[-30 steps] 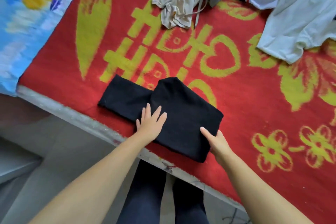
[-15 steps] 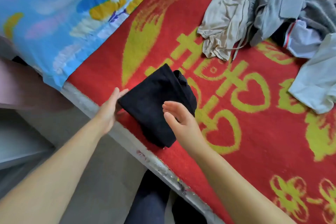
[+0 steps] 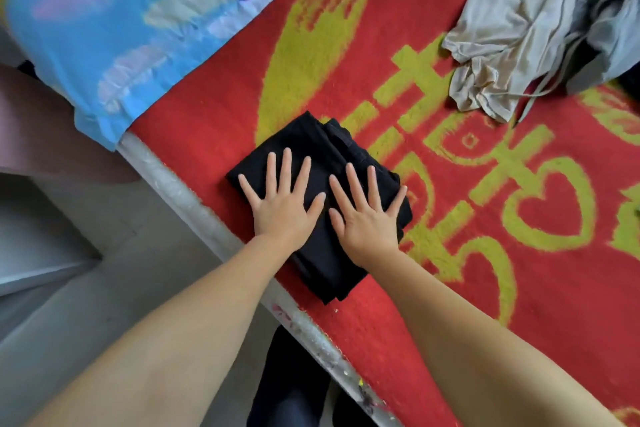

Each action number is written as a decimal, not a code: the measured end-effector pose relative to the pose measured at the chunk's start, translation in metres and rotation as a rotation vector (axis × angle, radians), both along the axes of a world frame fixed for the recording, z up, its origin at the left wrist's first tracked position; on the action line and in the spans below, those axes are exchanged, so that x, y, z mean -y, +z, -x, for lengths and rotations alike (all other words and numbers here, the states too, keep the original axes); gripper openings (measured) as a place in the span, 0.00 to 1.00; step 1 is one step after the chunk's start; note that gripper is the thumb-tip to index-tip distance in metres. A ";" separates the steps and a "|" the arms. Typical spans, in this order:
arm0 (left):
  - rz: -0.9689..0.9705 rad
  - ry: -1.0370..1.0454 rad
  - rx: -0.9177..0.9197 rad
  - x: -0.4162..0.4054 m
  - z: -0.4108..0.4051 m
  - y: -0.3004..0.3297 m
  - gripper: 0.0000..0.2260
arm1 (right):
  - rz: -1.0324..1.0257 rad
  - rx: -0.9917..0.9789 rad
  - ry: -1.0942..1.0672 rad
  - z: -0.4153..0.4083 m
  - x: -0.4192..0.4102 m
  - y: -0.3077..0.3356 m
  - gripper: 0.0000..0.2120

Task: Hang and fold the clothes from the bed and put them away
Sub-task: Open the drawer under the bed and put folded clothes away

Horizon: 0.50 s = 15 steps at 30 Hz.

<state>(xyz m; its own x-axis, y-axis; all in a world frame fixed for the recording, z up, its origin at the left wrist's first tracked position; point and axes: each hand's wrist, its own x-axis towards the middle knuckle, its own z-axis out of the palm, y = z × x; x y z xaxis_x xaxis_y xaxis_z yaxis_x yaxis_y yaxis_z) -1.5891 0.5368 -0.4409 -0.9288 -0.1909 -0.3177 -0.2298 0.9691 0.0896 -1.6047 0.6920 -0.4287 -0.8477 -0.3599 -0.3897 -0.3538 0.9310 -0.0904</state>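
A black garment [image 3: 322, 263] lies folded into a small thick rectangle on the red and yellow blanket [image 3: 519, 305], close to the bed's near edge. My left hand [image 3: 282, 204] presses flat on its left half, fingers straight and spread. My right hand [image 3: 367, 218] lies flat beside it on the right half, fingers spread too. A crumpled beige garment [image 3: 512, 31] sits at the upper right, with grey clothes [image 3: 616, 10] piled behind it.
A blue flowered quilt [image 3: 121, 21] covers the bed's upper left. The pale bed edge [image 3: 194, 204] runs diagonally below my hands. Grey floor [image 3: 86, 305] and my dark trouser legs [image 3: 291, 392] lie beneath it.
The long black piece was folded over from the left into a compact bundle. Both hands then came down flat on top of it.
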 end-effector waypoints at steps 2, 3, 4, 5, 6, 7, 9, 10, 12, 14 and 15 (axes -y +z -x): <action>0.017 -0.013 -0.030 0.002 -0.005 -0.021 0.30 | -0.015 0.022 0.008 -0.001 -0.003 -0.020 0.26; 0.024 -0.017 -0.027 0.001 -0.004 -0.023 0.31 | -0.019 0.042 0.007 0.000 -0.001 -0.022 0.26; 0.028 -0.020 -0.009 0.001 -0.002 -0.024 0.31 | -0.019 0.064 0.009 0.001 0.001 -0.022 0.26; 0.023 -0.018 0.024 0.001 0.001 -0.022 0.31 | -0.013 0.096 0.016 0.003 0.002 -0.021 0.26; 0.020 -0.014 0.058 0.000 0.002 -0.018 0.31 | 0.000 0.137 0.026 0.006 0.002 -0.017 0.26; 0.019 -0.004 0.079 0.000 0.003 -0.011 0.31 | 0.019 0.166 0.047 0.009 -0.002 -0.011 0.26; 0.006 0.001 0.073 -0.008 0.000 0.006 0.31 | 0.064 0.174 0.188 0.016 -0.021 0.006 0.27; -0.007 -0.022 0.031 -0.017 -0.006 0.016 0.31 | 0.084 0.150 0.296 0.020 -0.035 0.015 0.29; -0.054 -0.089 -0.086 -0.047 -0.032 0.032 0.32 | 0.053 0.055 0.558 0.022 -0.067 0.026 0.36; -0.102 -0.097 -0.068 -0.079 -0.069 0.035 0.36 | -0.056 -0.026 0.786 0.019 -0.091 0.030 0.42; -0.103 -0.059 -0.003 -0.092 -0.086 0.032 0.40 | -0.104 -0.048 0.843 0.017 -0.096 0.027 0.44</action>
<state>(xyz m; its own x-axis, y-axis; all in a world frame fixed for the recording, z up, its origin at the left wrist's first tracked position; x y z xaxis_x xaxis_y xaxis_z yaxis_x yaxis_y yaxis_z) -1.5031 0.6284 -0.4094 -0.9385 -0.1019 -0.3298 -0.1719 0.9665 0.1904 -1.6215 0.7879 -0.4012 -0.3291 -0.8427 -0.4260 -0.9338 0.3575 0.0141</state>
